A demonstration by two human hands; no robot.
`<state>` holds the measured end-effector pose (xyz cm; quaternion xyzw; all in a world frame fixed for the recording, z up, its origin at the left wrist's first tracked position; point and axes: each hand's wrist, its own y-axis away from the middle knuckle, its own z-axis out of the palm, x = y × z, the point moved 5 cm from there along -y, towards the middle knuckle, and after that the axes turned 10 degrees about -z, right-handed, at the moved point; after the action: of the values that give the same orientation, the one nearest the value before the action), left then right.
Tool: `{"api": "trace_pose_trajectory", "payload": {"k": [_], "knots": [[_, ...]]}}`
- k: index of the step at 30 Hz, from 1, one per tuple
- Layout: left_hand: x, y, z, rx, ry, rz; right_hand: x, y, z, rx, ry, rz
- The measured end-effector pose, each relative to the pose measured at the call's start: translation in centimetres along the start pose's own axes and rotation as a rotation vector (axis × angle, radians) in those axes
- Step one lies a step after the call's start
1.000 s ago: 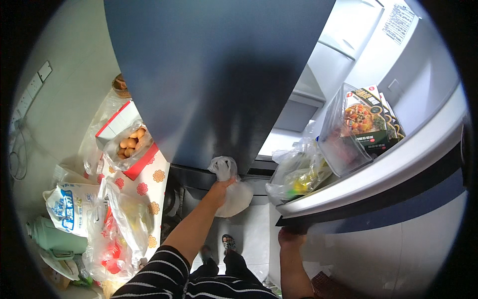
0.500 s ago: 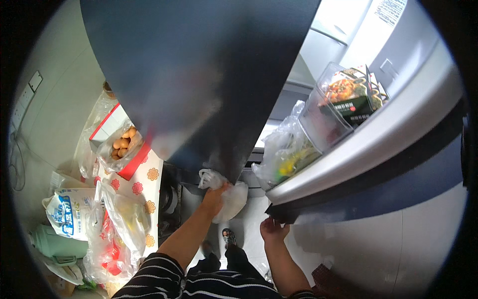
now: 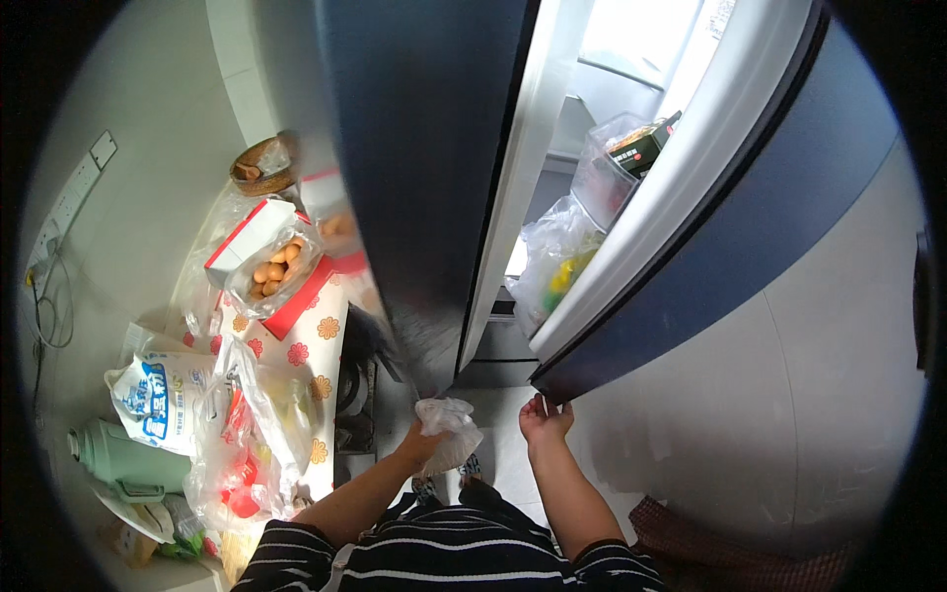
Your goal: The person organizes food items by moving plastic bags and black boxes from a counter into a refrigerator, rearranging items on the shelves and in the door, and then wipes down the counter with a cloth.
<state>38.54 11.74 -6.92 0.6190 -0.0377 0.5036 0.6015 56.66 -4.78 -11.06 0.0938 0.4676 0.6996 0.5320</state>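
My left hand (image 3: pixel 422 444) holds a crumpled white cloth (image 3: pixel 449 426) just below the lower corner of the dark blue fridge door (image 3: pixel 424 178) on the left. My right hand (image 3: pixel 545 419) grips the bottom edge of the right fridge door (image 3: pixel 730 227), which stands partly open. In that door's shelf sit a clear bag with green and yellow contents (image 3: pixel 554 268) and a clear box holding a dark packet (image 3: pixel 631 158). The lit fridge interior (image 3: pixel 612 69) shows between the two doors.
To the left, a small table with a red flower-pattern cloth (image 3: pixel 326 335) carries bagged eggs (image 3: pixel 271 276), a red-and-white box (image 3: pixel 247 237), plastic bags (image 3: pixel 247 444) and a blue-and-white sack (image 3: pixel 158 390). A green flask (image 3: pixel 118 459) and a basket (image 3: pixel 261 168) stand nearby. A white wall lies to the right.
Both fridge doors have swung closer together, narrowing the gap. My left hand with the cloth has come off the left door's bottom edge and dropped lower. My right hand stays on the right door's bottom edge.
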Motion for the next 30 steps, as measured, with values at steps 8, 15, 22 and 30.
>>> {"api": "trace_pose_trajectory", "payload": {"k": [8, 15, 22, 30], "knots": [[2.4, 0.2, 0.9, -0.310, -0.420, 0.604, 0.2, -1.0, -0.5, -0.011, -0.039, 0.017], [5.7, 3.3, -0.7, -0.238, -0.446, 0.565, -3.0, -2.8, -2.0, 0.004, 0.020, -0.040], [3.9, 4.7, -3.3, -0.008, -0.498, 0.914, -5.6, -2.5, -2.9, 0.222, 0.144, -0.094], [8.6, 5.2, 1.4, -0.420, -0.001, 0.464, -1.9, 7.9, 5.7, -0.422, 0.628, -0.084]]}}
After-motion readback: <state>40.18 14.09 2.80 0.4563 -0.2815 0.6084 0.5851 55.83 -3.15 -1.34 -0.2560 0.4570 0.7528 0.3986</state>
